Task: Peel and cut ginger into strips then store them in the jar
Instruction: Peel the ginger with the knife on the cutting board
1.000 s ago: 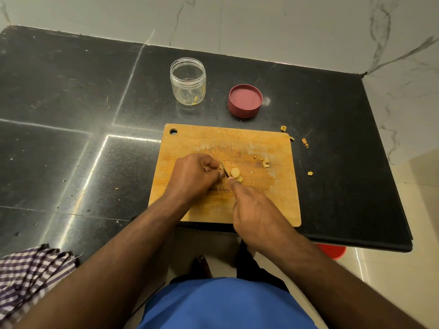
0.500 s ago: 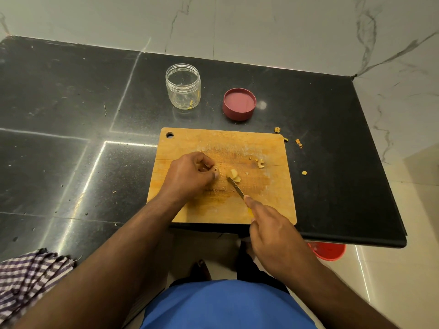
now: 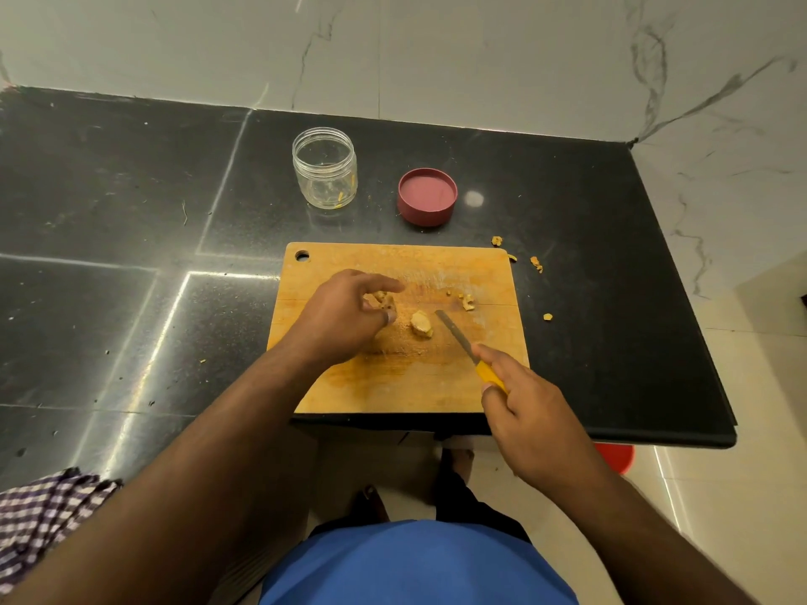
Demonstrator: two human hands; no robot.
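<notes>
Since a second ago my right hand [image 3: 530, 412] has drawn the knife [image 3: 469, 349] back from the ginger [image 3: 421, 324], which lies mid-cutting board [image 3: 393, 386]. I judge slicing is underway; next I must steady it. My left hand [image 3: 345, 316] loosely pinches a scrap beside it.

A black stone counter [image 3: 131, 238] with pale seams fills most of the view, backed by a white marble-veined wall [image 3: 480, 58], and a purple-and-white checked cloth [image 3: 39, 513] lies at its near left edge. Below the counter's near right corner, part of a red round object [image 3: 615, 458] shows on the cream tiled floor [image 3: 742, 495], and a blue garment [image 3: 415, 565] fills the bottom middle of the view
</notes>
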